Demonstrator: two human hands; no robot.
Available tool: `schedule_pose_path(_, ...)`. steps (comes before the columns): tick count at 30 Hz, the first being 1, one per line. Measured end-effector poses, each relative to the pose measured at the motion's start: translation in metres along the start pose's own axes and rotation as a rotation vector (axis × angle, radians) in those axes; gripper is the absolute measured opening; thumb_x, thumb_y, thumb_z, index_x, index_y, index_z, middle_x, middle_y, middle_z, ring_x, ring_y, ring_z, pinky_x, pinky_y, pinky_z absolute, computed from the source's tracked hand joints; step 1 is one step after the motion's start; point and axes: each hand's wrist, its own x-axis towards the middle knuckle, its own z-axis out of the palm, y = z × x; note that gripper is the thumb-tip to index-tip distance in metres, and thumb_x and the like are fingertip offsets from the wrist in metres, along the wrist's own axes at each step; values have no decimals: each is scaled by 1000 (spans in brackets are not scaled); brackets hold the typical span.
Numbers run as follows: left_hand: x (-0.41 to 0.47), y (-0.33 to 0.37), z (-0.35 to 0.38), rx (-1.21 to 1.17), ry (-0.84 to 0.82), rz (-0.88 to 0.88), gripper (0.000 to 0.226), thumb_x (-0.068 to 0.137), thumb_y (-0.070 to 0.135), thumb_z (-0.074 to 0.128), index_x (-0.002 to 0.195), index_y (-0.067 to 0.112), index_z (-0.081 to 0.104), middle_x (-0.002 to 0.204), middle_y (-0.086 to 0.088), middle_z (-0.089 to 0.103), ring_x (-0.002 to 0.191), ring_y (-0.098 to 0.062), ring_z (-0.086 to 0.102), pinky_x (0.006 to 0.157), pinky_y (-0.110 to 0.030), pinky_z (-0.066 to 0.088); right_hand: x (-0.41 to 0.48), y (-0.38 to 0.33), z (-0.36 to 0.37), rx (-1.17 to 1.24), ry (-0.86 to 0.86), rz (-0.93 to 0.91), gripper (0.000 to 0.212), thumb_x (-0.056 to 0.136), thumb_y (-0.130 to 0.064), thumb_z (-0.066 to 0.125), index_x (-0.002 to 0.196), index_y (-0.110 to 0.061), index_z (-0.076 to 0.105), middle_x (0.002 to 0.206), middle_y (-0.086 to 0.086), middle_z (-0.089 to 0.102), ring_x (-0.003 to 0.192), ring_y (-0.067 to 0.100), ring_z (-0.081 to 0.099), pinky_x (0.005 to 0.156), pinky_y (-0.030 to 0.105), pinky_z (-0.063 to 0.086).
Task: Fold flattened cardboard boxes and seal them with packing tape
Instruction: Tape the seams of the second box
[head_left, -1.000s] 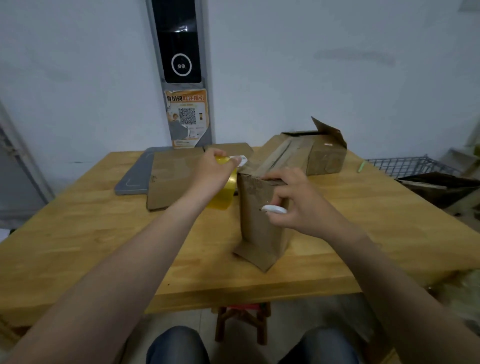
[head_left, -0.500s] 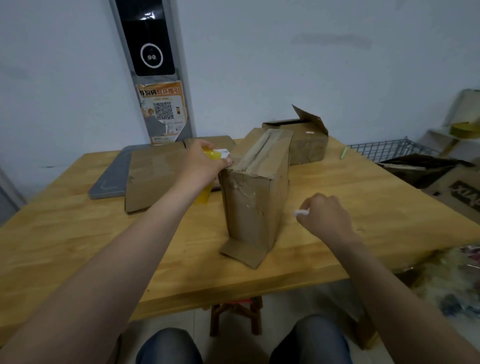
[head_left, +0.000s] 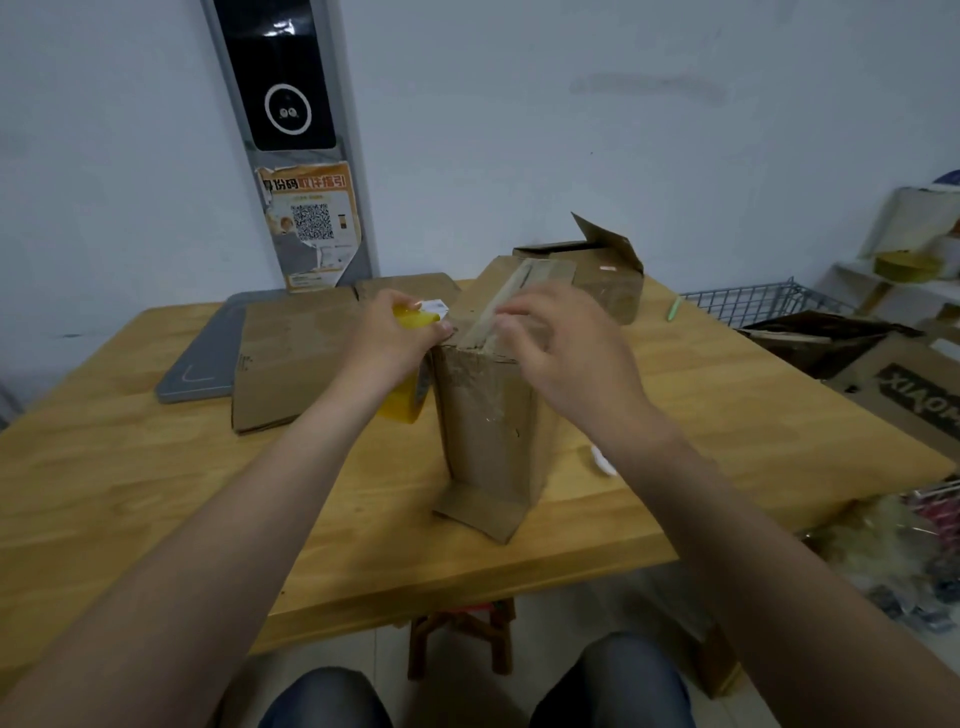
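A tall brown cardboard box (head_left: 493, 431) stands upright on the wooden table (head_left: 130, 493), with a loose flap lying flat at its base. A tape strip runs along its top seam. My left hand (head_left: 395, 343) grips a yellow packing tape roll (head_left: 405, 405) against the box's upper left edge. Over the near end of the top seam, my right hand (head_left: 566, 353) has its fingers spread and nothing in them; it is motion-blurred. A small white object (head_left: 602, 460) lies on the table just right of the box, partly hidden by my right forearm.
Flattened cardboard (head_left: 291, 358) and a grey flat device (head_left: 202, 364) lie at the back left. Behind the tall box stands an open-flapped box (head_left: 608, 275), with a green pen (head_left: 674, 307) to its right. Off the table's right edge are a wire rack (head_left: 753, 301) and printed carton (head_left: 909, 395).
My right hand set the small white object down on the table, then rose from there to the box's top seam. My left hand stayed on the tape roll.
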Motion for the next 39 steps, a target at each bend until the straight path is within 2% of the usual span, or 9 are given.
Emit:
schedule_pose_path(2, 2, -2, 0, -7, -9, -1, 49, 86, 40, 79, 126, 23, 58, 119, 6, 54, 106, -16, 52, 84, -33, 42, 4, -6, 17, -147, -99, -44, 37, 92, -62, 54, 115, -39, 72, 121, -12, 67, 119, 13, 56, 119, 46, 30)
schedule_pose_path(5, 3, -5, -2, -13, -15, 22, 46, 86, 40, 79, 124, 23, 60, 119, 6, 56, 107, -16, 54, 85, -33, 44, 3, -1, 36, -228, -80, -111, 30, 88, -54, 67, 115, -42, 73, 114, -14, 71, 113, 13, 62, 124, 55, 16)
schedule_pose_path(10, 6, -3, 2, 16, -16, 74, 36, 88, 38, 78, 114, 25, 56, 94, 15, 53, 73, -2, 51, 61, -22, 41, -8, 11, 49, -434, 22, -233, 49, 79, -47, 79, 125, -35, 68, 117, -10, 68, 114, 19, 62, 122, 61, 14)
schedule_pose_path(19, 9, -2, 11, 23, -4, 96, 35, 90, 42, 75, 117, 26, 58, 85, 17, 52, 69, 6, 47, 65, -21, 41, -23, 36, 50, -545, -10, -257, 104, 60, -61, 85, 151, -33, 43, 136, 5, 53, 140, 29, 42, 121, 64, 16)
schedule_pose_path(23, 8, -2, 14, -27, -10, 86, 38, 90, 40, 75, 121, 23, 59, 99, 17, 53, 83, -1, 52, 67, -24, 39, -21, 41, 42, -315, -13, -224, 79, 75, -66, 74, 141, -28, 55, 133, -4, 58, 133, 18, 47, 115, 56, 35)
schedule_pose_path(25, 7, -3, 15, -50, -14, 74, 41, 89, 40, 76, 122, 23, 60, 112, 10, 55, 95, -7, 53, 73, -26, 39, -17, 33, 38, -199, 42, -124, 53, 86, -66, 62, 126, -31, 66, 120, -10, 63, 119, 10, 52, 97, 39, 52)
schedule_pose_path(28, 1, -2, 18, -78, 0, 44, 40, 87, 40, 78, 119, 23, 61, 115, 7, 57, 104, -12, 54, 82, -30, 40, -8, 17, 38, -268, 75, -10, 27, 85, -60, 66, 97, -36, 64, 100, -15, 55, 103, 9, 46, 62, 31, 50)
schedule_pose_path(32, -8, 0, 13, -85, 16, 16, 43, 87, 40, 78, 122, 24, 60, 121, 5, 57, 109, -13, 52, 83, -30, 40, -8, 17, 40, -370, -66, -62, 47, 76, -57, 78, 106, -31, 53, 115, -9, 48, 112, 14, 40, 59, 29, 47)
schedule_pose_path(39, -21, 14, 9, -33, -20, 9, 48, 85, 44, 80, 124, 26, 60, 112, 10, 55, 90, -9, 55, 62, -20, 36, -13, 34, 16, -315, -178, -124, 62, 73, -49, 84, 122, -28, 53, 124, -7, 48, 119, 14, 39, 69, 31, 54)
